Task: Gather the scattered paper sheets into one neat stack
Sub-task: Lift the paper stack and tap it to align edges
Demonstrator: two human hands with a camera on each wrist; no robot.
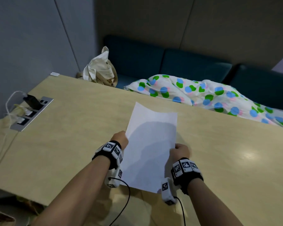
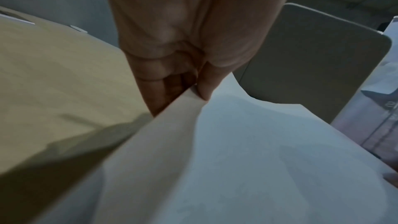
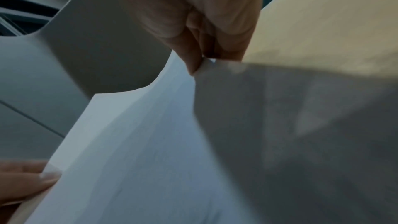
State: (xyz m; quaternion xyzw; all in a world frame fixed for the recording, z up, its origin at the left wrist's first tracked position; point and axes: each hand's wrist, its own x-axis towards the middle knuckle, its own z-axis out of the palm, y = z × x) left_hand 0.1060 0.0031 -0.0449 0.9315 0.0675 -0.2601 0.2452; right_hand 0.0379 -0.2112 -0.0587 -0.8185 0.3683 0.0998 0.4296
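A bundle of white paper sheets (image 1: 150, 144) is held above the light wooden table (image 1: 72, 128), tilted with its far end raised. My left hand (image 1: 121, 138) pinches its left edge, thumb on top and fingers under, as the left wrist view shows on the paper (image 2: 258, 159) at the hand (image 2: 193, 91). My right hand (image 1: 180, 151) pinches the right edge; the right wrist view shows its fingers (image 3: 193, 60) closed on the sheets (image 3: 140, 142). No loose sheets lie on the table in view.
A power socket panel (image 1: 31, 113) with plugs and a white cable sits at the table's left. A cream cloth bag (image 1: 100, 67) and a dotted blanket (image 1: 211, 95) lie on the dark bench beyond the far edge.
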